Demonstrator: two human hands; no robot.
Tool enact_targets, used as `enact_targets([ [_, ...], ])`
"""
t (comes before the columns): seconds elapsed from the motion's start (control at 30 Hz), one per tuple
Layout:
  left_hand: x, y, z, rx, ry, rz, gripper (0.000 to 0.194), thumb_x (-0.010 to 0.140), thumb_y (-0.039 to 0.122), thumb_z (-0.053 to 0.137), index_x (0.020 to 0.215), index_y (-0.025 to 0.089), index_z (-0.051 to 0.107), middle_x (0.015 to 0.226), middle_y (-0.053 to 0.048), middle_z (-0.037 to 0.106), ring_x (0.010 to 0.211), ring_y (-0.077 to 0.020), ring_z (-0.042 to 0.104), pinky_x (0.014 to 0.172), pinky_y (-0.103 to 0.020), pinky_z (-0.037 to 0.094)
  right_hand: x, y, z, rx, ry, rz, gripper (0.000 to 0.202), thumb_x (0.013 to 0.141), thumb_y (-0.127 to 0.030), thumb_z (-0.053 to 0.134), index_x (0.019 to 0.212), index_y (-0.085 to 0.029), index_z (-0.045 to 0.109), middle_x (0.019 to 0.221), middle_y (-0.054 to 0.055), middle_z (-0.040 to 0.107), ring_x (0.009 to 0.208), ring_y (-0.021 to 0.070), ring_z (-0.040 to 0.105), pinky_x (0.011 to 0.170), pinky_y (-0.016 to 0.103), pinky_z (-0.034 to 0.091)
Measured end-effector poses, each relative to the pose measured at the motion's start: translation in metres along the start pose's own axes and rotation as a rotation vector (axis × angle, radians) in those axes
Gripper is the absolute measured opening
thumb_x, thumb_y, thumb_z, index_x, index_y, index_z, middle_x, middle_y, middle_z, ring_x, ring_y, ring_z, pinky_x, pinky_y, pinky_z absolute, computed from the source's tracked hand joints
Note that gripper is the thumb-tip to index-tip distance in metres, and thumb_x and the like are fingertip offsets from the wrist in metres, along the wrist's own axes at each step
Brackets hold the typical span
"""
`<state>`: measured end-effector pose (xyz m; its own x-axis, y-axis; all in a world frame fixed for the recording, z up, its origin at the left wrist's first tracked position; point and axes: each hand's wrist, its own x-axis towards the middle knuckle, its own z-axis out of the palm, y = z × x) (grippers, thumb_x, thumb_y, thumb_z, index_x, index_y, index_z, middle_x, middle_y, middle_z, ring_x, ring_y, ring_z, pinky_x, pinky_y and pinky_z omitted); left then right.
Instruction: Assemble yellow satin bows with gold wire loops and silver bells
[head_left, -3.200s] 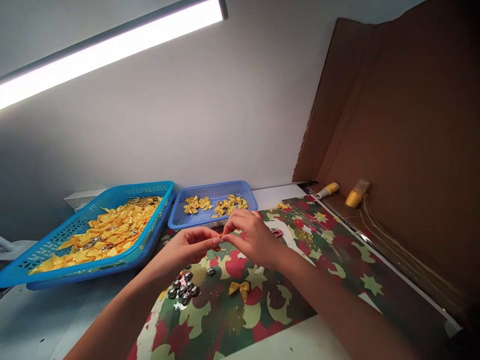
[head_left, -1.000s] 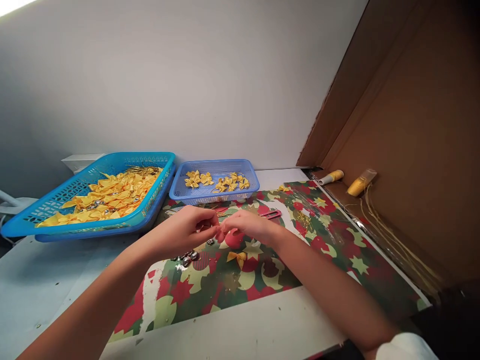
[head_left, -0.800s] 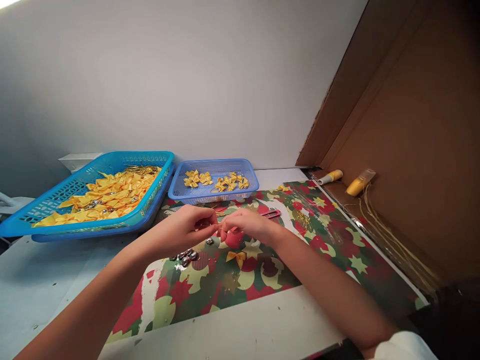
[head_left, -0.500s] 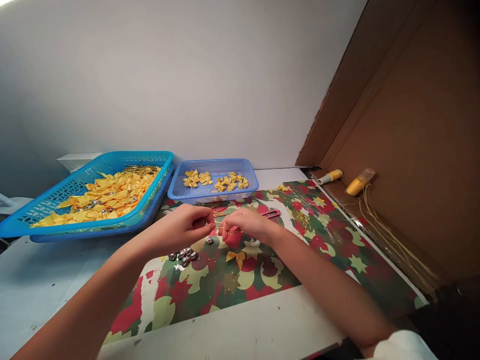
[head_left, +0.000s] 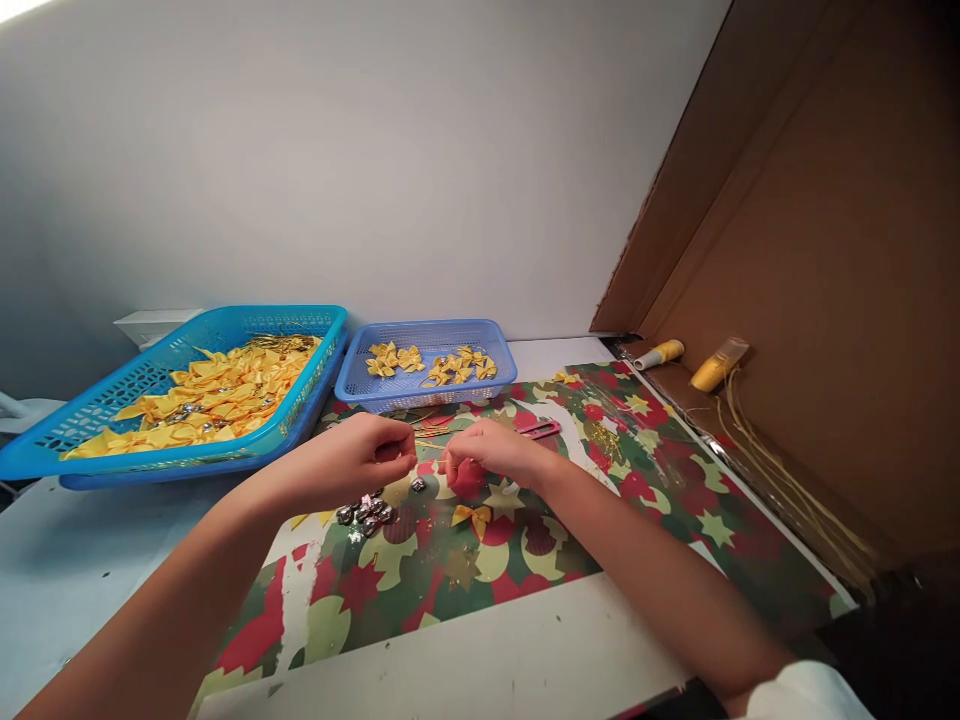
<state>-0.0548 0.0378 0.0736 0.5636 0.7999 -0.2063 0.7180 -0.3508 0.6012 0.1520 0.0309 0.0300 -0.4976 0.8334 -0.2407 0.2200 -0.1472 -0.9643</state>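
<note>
Head view, now: L hand (head_left: pixel 379 455) & R hand (head_left: pixel 487 455) face each other over the patterned sheet (head_left: pixel 360 590), small gap betw. Fingers curled in on both, tips partly hidden; can't tell if either is pinching smth. Key relation: gold strands (head_left: pixel 431 432) lie just far of the gap, long axes approx. L–R; both hands abt equally close. Too thin to tell if one spans hand to hand.

Yellow bow (head_left: pixel 478 517) is on the near side, closer to R hand; lone bell (head_left: pixel 418 484) sits just near of the gap, bell pile (head_left: pixel 366 512) near of L hand. Pink snips (head_left: pixel 551 428) far/right of R hand. Small blue basket (head_left: pixel 424 399) w/ bows at far side, bigger turquoise basket (head_left: pixel 300 311) to its left.

Vs 1 s ago: fingertips met then, now apart; bow, baskets same spots.
</note>
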Motion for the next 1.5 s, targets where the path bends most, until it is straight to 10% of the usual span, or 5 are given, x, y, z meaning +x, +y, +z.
enact_targets([
  [0.47,0.011,-0.008,0.006,-0.320,-0.349,0.091,0.033,0.085,0.049,0.056,0.083,0.017,0.060,0.071,0.002,0.048,0.063,-0.0123,0.040,0.054,-0.022,0.031,-0.003,-0.007,-0.001,-0.021,-0.044,-0.096,0.024,0.076,-0.017,0.050,0.061,-0.019,0.069,0.075,-0.001,0.067,0.077,0.0123,0.056,0.073,0.022,0.041],
  [0.73,0.009,-0.009,0.005,-0.355,-0.168,0.071,0.041,0.086,0.056,0.053,0.078,0.016,0.060,0.072,0.001,0.048,0.064,-0.0124,0.035,0.055,-0.024,0.028,-0.004,-0.014,0.000,-0.029,-0.071,-0.112,0.026,0.082,-0.017,0.044,0.066,-0.017,0.065,0.081,0.002,0.067,0.082,0.0141,0.057,0.079,0.026,0.043],
  [0.97,0.010,-0.012,-0.001,-0.379,-0.126,0.082,0.036,0.086,0.050,0.056,0.072,0.017,0.055,0.067,0.004,0.037,0.060,-0.0109,0.029,0.052,-0.024,0.023,-0.016,-0.019,-0.006,-0.285,0.301,-0.376,0.010,0.076,-0.025,0.066,0.084,-0.019,0.065,0.092,0.002,0.066,0.089,0.0164,0.059,0.080,0.029,0.044],
  [1.5,0.008,-0.012,-0.002,-0.378,-0.128,0.088,0.037,0.085,0.051,0.054,0.070,0.018,0.051,0.067,0.003,0.038,0.061,-0.0118,0.030,0.054,-0.024,0.023,-0.023,-0.021,-0.004,-0.512,0.209,-0.369,0.011,0.078,-0.030,0.069,0.084,-0.021,0.072,0.090,0.002,0.072,0.090,0.0174,0.061,0.075,0.028,0.042],
])
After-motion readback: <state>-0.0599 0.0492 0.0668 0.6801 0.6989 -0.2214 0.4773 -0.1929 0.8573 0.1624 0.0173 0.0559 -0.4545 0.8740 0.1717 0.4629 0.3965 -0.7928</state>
